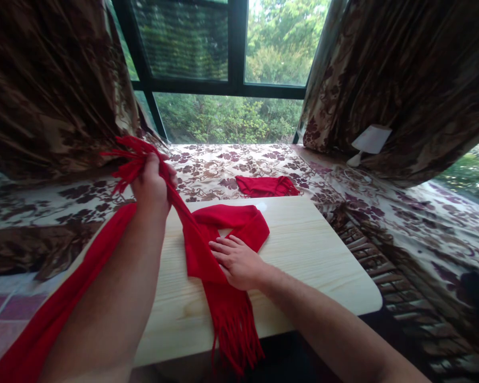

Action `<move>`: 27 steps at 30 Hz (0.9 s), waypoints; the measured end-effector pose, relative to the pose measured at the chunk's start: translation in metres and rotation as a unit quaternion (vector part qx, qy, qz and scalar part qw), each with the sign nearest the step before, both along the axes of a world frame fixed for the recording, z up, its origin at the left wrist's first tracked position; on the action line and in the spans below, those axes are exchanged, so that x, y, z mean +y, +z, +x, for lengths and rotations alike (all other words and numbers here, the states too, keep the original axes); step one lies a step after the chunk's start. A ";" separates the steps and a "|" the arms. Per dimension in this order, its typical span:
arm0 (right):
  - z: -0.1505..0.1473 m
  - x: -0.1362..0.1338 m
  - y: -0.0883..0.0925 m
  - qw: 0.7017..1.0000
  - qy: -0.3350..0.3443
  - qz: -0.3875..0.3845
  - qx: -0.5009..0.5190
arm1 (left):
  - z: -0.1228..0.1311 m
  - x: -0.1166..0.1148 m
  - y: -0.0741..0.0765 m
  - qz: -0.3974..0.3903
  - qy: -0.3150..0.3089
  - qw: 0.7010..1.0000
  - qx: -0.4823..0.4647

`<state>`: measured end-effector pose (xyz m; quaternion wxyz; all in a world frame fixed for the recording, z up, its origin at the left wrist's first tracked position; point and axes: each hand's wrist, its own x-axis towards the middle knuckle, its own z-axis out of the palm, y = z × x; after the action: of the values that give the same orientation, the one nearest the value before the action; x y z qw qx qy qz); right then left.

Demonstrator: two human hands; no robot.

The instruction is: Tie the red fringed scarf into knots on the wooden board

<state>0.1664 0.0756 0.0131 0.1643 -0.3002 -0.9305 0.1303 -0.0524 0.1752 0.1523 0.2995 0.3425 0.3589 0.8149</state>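
A red scarf (199, 250) lies looped on the pale wooden table (303, 266), its lower fringe hanging over the near edge. My left hand (154, 178) is closed around the other fringed end, raised above the table's far left; the cloth runs taut from it down to the loop. My right hand (237, 260) rests flat on the scarf where the bands cross, fingers stretched out. Beneath my left forearm, a long red cloth (75, 292) stretches to the lower left; whether it joins the scarf I cannot tell.
Behind the table, a folded red fringed cloth (265, 186) sits on the flower-patterned cover (207, 154). A small white lamp (371, 139) stands at the right. Dark patterned curtains (51, 80) frame the window (231, 114). A slatted wooden piece (367, 250) borders the table's right side.
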 end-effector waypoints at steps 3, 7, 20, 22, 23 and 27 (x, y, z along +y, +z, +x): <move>0.000 0.002 -0.001 1.000 -0.006 -0.024 0.019 | 0.000 0.022 -0.001 -0.057 -0.025 0.998 -0.018; 0.002 0.004 0.001 0.996 -0.015 -0.069 0.056 | -0.003 0.010 0.012 0.035 -0.075 0.996 -0.029; 0.004 0.006 0.004 0.986 -0.025 -0.128 0.101 | -0.052 0.042 -0.053 -0.306 0.093 0.851 0.416; 0.004 0.006 0.002 0.987 -0.033 -0.119 0.102 | -0.054 0.030 -0.069 -0.335 0.091 0.789 0.507; 0.003 0.007 0.001 0.987 -0.036 -0.115 0.103 | -0.052 0.020 -0.076 -0.338 0.081 0.771 0.534; 0.001 0.008 0.000 0.988 -0.045 -0.101 0.110 | -0.028 -0.027 -0.100 -0.277 0.010 0.735 0.619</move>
<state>0.1675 0.0835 0.0127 0.2401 -0.3411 -0.8742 0.2486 -0.0799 0.1478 0.0520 0.0847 0.6696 0.6783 0.2906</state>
